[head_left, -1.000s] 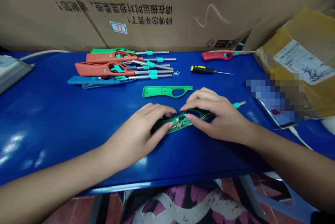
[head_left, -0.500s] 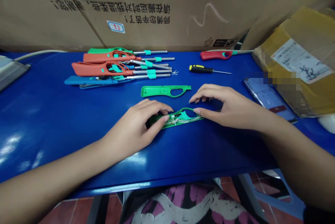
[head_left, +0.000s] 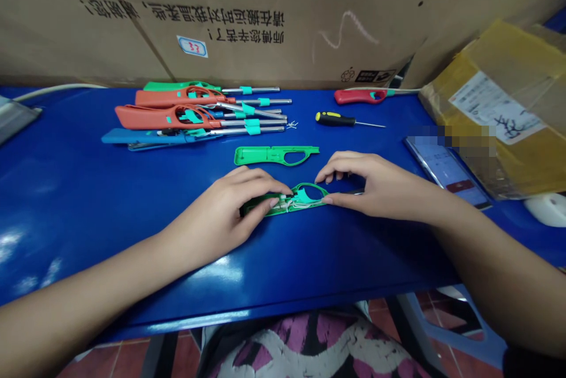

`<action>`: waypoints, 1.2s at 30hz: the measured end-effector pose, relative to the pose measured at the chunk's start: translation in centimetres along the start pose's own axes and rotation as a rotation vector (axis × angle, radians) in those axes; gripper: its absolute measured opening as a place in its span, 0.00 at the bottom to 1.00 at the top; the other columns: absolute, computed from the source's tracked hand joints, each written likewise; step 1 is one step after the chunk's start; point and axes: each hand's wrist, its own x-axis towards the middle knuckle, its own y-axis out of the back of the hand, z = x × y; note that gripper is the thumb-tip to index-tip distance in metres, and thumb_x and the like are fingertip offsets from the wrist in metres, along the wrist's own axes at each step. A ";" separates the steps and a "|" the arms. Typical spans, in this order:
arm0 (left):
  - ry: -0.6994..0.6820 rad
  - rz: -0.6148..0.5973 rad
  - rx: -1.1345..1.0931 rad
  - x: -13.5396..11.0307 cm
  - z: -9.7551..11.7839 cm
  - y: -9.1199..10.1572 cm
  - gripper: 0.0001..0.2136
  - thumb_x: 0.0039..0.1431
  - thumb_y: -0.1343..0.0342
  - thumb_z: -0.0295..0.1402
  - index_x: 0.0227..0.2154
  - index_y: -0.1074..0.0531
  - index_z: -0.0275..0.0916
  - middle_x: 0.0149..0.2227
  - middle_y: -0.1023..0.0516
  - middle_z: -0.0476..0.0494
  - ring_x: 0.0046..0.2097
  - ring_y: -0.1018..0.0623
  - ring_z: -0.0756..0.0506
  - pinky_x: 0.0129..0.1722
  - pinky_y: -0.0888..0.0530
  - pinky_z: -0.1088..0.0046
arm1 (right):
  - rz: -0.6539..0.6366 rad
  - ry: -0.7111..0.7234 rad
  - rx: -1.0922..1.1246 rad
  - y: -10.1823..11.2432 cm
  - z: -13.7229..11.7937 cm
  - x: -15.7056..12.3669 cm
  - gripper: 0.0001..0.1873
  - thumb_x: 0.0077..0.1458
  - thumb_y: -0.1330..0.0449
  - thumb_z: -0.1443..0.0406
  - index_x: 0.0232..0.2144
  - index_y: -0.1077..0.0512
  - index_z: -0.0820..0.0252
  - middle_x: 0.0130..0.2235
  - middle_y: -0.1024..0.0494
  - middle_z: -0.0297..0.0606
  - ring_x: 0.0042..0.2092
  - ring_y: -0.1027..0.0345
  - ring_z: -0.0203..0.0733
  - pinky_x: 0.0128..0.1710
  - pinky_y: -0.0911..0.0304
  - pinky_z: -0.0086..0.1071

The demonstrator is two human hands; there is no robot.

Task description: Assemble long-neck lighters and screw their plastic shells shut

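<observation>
An opened green lighter half (head_left: 305, 198) with white wires and a teal trigger lies flat on the blue table (head_left: 110, 201). My left hand (head_left: 230, 213) pinches its rear end, thumb and fingers closed on the shell. My right hand (head_left: 375, 183) grips the front end where the metal tube starts, fingers curled over it. The matching green cover shell (head_left: 274, 155) lies a little behind, apart from both hands.
Several orange, green and blue long lighters (head_left: 186, 112) are piled at the back left. A yellow-black screwdriver (head_left: 340, 120) and a red lighter (head_left: 367, 95) lie at the back. A phone (head_left: 446, 168), a yellow parcel (head_left: 499, 107) and cardboard boxes (head_left: 265, 12) border the table.
My right hand slid right along the lighter, uncovering the trigger loop and wires. The lighter shifted slightly left. My left hand kept its grip on the rear end.
</observation>
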 end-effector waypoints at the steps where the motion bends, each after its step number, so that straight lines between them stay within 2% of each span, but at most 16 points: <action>1: -0.037 -0.015 0.009 0.0 0.0 0.0 0.13 0.70 0.50 0.26 0.52 0.25 0.42 0.49 0.22 0.43 0.50 0.24 0.45 0.52 0.27 0.65 | 0.009 -0.008 0.010 -0.1 0.0 0.0 0.12 0.55 0.33 0.62 0.42 0.22 0.56 0.43 0.22 0.37 0.43 0.29 0.41 0.45 0.32 0.36; 5: -0.157 -0.070 0.136 -0.2 -0.3 0.0 0.20 0.69 0.54 0.21 0.55 0.25 0.46 0.54 0.26 0.41 0.52 0.26 0.43 0.53 0.28 0.61 | 0.027 -0.022 0.035 -0.3 -0.1 0.1 0.11 0.54 0.33 0.63 0.42 0.22 0.56 0.42 0.22 0.36 0.42 0.29 0.40 0.45 0.33 0.36; 10: -0.215 -0.082 0.245 -0.3 -0.7 -0.1 0.22 0.67 0.53 0.20 0.57 0.26 0.46 0.55 0.27 0.40 0.53 0.27 0.40 0.52 0.28 0.57 | 0.026 -0.010 0.055 -0.3 -0.3 0.2 0.11 0.54 0.33 0.64 0.42 0.23 0.56 0.42 0.23 0.36 0.43 0.30 0.40 0.45 0.33 0.36; 17: -0.192 -0.107 0.261 -0.2 -0.3 0.0 0.20 0.70 0.54 0.25 0.57 0.26 0.47 0.54 0.26 0.40 0.51 0.27 0.39 0.50 0.27 0.56 | 0.067 0.048 0.063 -0.9 -0.8 0.2 0.11 0.55 0.34 0.66 0.42 0.23 0.58 0.42 0.23 0.37 0.46 0.29 0.42 0.48 0.34 0.37; 23: -0.188 -0.096 0.274 -0.3 -0.1 -0.2 0.17 0.71 0.51 0.28 0.58 0.27 0.47 0.53 0.26 0.40 0.51 0.27 0.40 0.49 0.27 0.58 | 0.127 0.205 0.012 -2.1 -0.9 0.5 0.12 0.54 0.33 0.68 0.43 0.24 0.59 0.43 0.22 0.37 0.47 0.29 0.42 0.50 0.36 0.38; 28: -0.191 -0.103 0.279 -0.1 -0.2 -0.3 0.17 0.71 0.51 0.28 0.58 0.27 0.47 0.54 0.26 0.41 0.51 0.27 0.40 0.49 0.27 0.58 | 0.154 0.209 0.026 -2.6 -0.7 0.7 0.09 0.54 0.34 0.70 0.40 0.23 0.62 0.41 0.21 0.38 0.44 0.27 0.40 0.46 0.35 0.35; 36: -0.184 -0.107 0.276 -0.2 -0.2 -0.3 0.17 0.72 0.52 0.28 0.59 0.28 0.47 0.54 0.26 0.41 0.52 0.27 0.40 0.49 0.27 0.58 | 0.160 0.228 -0.126 -2.5 -0.8 0.6 0.09 0.55 0.32 0.67 0.40 0.22 0.58 0.41 0.19 0.34 0.45 0.26 0.40 0.47 0.42 0.37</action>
